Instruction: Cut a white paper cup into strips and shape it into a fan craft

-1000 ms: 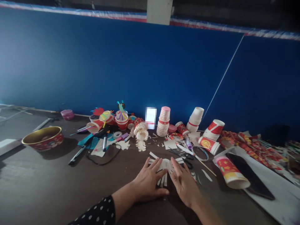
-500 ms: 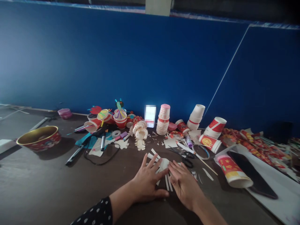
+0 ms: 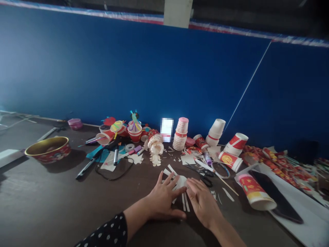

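Note:
A white paper piece cut into strips [image 3: 182, 181] lies flat on the dark table, its strips fanning outward. Spread across its left side is my left hand [image 3: 166, 197], palm down with the fingers apart. My right hand [image 3: 202, 199] rests on the right side of the paper, fingers stretched out and close together. The two hands nearly meet over the paper's middle and cover part of it. Black scissors [image 3: 205, 179] lie just beyond my right hand.
Behind the hands stand a curled white paper figure [image 3: 155, 149] and stacked paper cups [image 3: 180, 133]. A gold-rimmed bowl [image 3: 48, 157] sits left. On the right are a red cup [image 3: 254, 192], a black phone [image 3: 277, 197] and a heap of red scraps [image 3: 280, 164].
The camera view has shifted slightly, so the table items appear a little lower and to the right. Both hands stay on the paper, with my right fingers slightly shifted.

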A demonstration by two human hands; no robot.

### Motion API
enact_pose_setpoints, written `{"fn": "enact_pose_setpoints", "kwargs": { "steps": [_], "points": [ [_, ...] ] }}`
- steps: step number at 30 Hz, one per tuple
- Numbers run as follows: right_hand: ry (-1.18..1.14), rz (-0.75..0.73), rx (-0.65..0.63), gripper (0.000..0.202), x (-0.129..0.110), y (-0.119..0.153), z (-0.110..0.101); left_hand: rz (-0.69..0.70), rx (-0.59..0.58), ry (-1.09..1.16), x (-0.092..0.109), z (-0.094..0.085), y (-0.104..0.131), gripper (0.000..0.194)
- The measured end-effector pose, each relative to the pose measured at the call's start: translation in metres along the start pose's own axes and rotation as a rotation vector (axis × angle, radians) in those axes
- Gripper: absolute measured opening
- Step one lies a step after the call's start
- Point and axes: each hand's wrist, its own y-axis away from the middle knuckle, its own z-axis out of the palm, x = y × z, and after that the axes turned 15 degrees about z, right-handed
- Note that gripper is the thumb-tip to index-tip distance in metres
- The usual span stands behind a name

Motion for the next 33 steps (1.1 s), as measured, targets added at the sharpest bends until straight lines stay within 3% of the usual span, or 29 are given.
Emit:
{"fn": "enact_pose_setpoints", "kwargs": {
  "steps": [10, 13, 17, 22, 26, 33],
  "points": [
    [0.06, -0.062, 0.073, 0.033, -0.007, 0.0, -0.007, 0.022, 0.088, -0.144, 0.0, 0.0, -0.002, 0.071],
    [-0.036, -0.08, 0.054, 0.034, -0.009, 0.003, -0.012, -0.037, 0.127, -0.192, -0.004, 0.001, -0.003, 0.062],
    [-0.234, -0.225, -0.01, 0.043, -0.01, 0.007, -0.016, -0.132, 0.176, -0.245, -0.009, -0.003, -0.003, 0.045],
    [-0.151, -0.235, 0.118, 0.033, -0.009, 0.005, -0.017, -0.069, 0.243, -0.248, -0.009, -0.003, -0.006, 0.036],
    [0.107, -0.255, 0.113, 0.039, -0.007, 0.003, -0.012, 0.041, 0.176, -0.2, -0.006, 0.003, -0.009, 0.032],
    [0.308, -0.25, -0.099, 0.064, -0.006, 0.007, 0.0, 0.04, -0.018, -0.198, -0.007, 0.006, -0.002, 0.063]
  ]
}}
